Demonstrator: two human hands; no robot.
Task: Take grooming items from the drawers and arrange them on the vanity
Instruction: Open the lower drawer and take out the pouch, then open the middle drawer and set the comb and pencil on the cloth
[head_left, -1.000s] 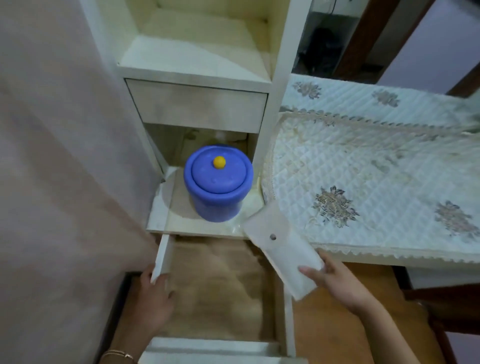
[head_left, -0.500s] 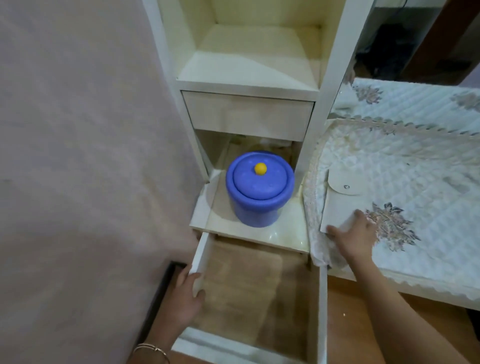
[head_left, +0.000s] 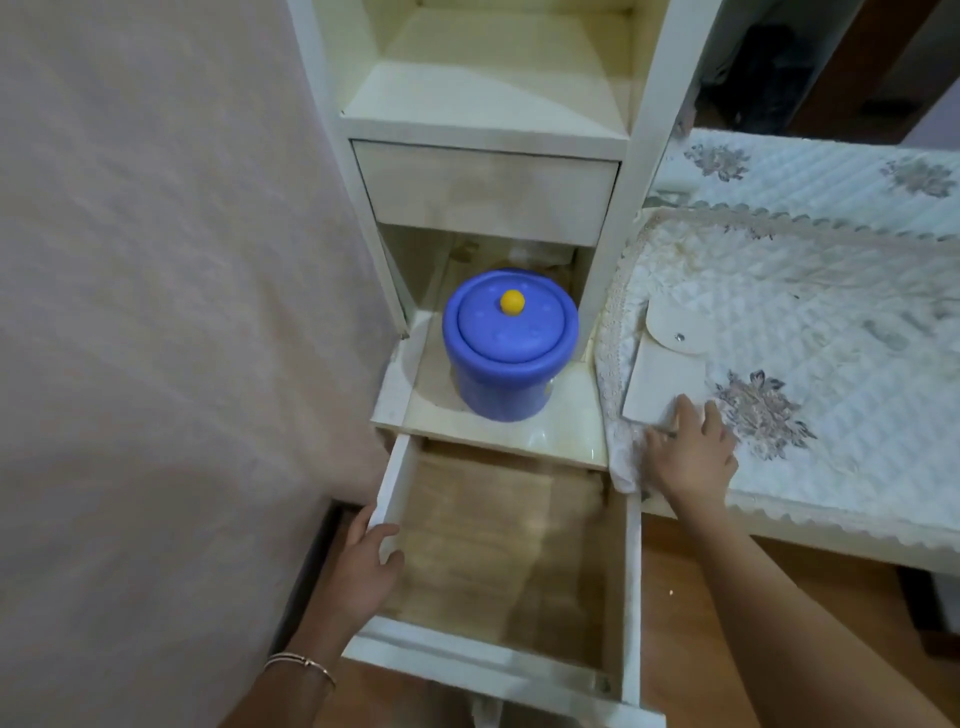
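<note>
Head view: left grip (head_left: 363, 566) clasps the side of the open drawer (head_left: 467, 657); right grip (head_left: 693, 457), fingers seemingly flat, rests on a pouch (head_left: 662, 374) on the desk (head_left: 831, 322).

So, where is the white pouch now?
In the head view, the white pouch lies on the quilted cover, right of the blue pot, with the right hand touching it.

Pinkish wall (head_left: 156, 312), perhaps wooden floor (head_left: 852, 608)

Left hand (head_left: 363, 564) low, forearm extended forward, thumb and fingers curled round side wall of drawer (head_left: 393, 480). Right hand (head_left: 693, 452) further forward, palm down, fingers (head_left: 712, 418) straight and spread, forearm bare.
</note>
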